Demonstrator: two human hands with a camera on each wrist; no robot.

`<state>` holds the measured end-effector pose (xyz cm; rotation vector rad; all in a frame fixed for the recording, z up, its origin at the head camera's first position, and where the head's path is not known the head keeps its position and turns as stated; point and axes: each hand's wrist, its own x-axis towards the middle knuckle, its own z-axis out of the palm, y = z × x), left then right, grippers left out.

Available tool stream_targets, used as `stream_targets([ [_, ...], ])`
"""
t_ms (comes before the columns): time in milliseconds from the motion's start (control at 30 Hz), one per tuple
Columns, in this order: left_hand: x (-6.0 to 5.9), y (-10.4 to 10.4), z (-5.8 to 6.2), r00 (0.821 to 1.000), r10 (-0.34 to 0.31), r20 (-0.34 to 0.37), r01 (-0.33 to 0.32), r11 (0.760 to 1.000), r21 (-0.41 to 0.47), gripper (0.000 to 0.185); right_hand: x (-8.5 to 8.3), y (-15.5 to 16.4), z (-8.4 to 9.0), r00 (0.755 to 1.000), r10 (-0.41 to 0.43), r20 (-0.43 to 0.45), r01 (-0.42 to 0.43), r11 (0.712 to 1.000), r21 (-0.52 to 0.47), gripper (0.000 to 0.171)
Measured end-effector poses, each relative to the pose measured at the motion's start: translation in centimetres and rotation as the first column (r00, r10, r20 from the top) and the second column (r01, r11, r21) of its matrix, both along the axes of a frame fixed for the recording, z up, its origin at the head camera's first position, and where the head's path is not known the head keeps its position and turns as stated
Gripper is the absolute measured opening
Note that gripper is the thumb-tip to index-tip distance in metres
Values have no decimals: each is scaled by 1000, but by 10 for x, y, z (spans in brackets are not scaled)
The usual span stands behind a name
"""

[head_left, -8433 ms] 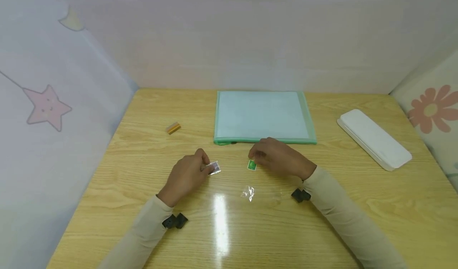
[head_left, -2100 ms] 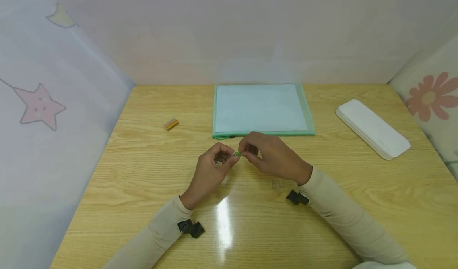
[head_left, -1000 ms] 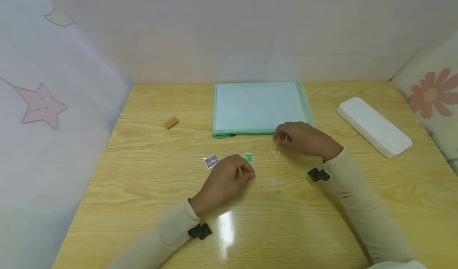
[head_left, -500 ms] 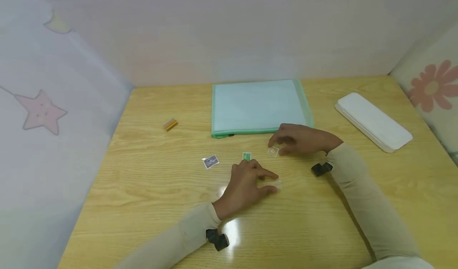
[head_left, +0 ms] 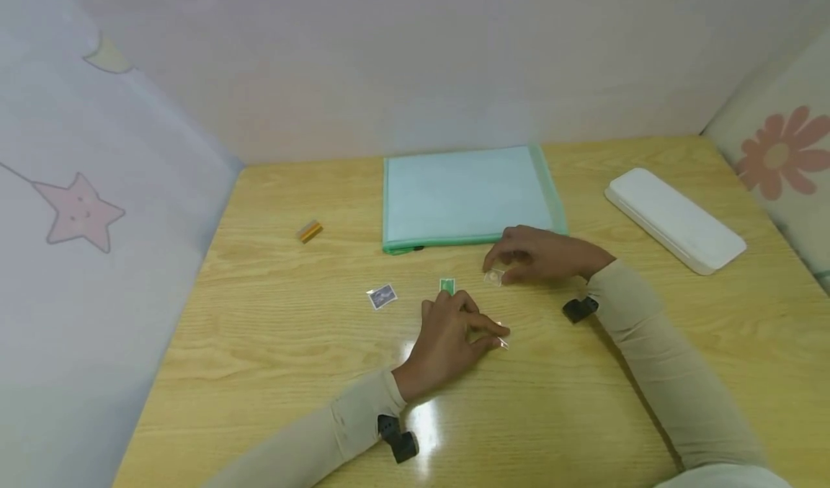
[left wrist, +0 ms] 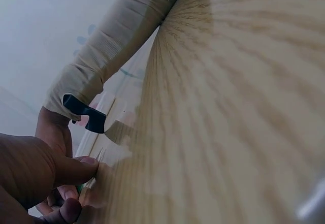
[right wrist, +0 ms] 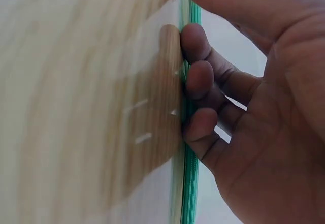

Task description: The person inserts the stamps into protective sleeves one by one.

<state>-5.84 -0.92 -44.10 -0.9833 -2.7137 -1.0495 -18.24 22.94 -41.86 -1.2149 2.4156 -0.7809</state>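
In the head view three small stamps lie in a loose row on the wooden table. The purple-grey stamp [head_left: 382, 297] is at the left, with the green stamp [head_left: 447, 285] in the middle, partly behind my left hand's fingers. At the right is a pale brown stamp [head_left: 493, 277]; my right hand [head_left: 541, 254] holds it at its edges between thumb and forefinger. My left hand [head_left: 447, 344] pinches a shiny clear plastic piece [head_left: 503, 343] low over the table. In the left wrist view, the left thumb [left wrist: 76, 169] presses on this thin clear edge.
Behind the hands lies a green-edged zip pouch [head_left: 470, 196]. A long white case [head_left: 674, 220] stands at the right. Further left is a small orange and grey block [head_left: 309, 231]. Fabric walls [head_left: 415, 63] border the table at the back and sides.
The stamps, earlier in the hands, now lie spread out in a row. My left hand has moved right and pinched the clear plastic. My right hand stays at the brown stamp.
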Motion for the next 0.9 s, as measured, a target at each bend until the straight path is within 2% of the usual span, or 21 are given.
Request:
stream_targets([
  [300, -1, -2, 0, 1000, -8, -20, 8, 1000, 2, 12, 0, -2, -5, 998, -40, -39, 42, 998, 43, 25],
  [500, -2, 0, 0, 999, 2, -35, -3, 1000, -26, 8, 2, -4, -3, 998, -47, -30, 49, 998, 46, 20],
  [600, -4, -1, 0, 1000, -5, -11, 5, 1000, -31, 6, 4, -5, -1, 998, -55, -19, 56, 997, 45, 18],
  [667, -7, -2, 0, 999, -25, 44, 24, 1000, 16, 6, 5, -6, 0, 998, -59, -20, 59, 997, 44, 16],
  [767, -13, -5, 4, 985, -96, 144, 71, 983, 169, 8, 7, -8, 2, 997, -60, -42, 62, 997, 45, 13],
  [900, -18, -10, 21, 942, -223, 252, 110, 912, 395, 13, 11, -13, 7, 995, -69, -73, 74, 996, 56, 9],
])
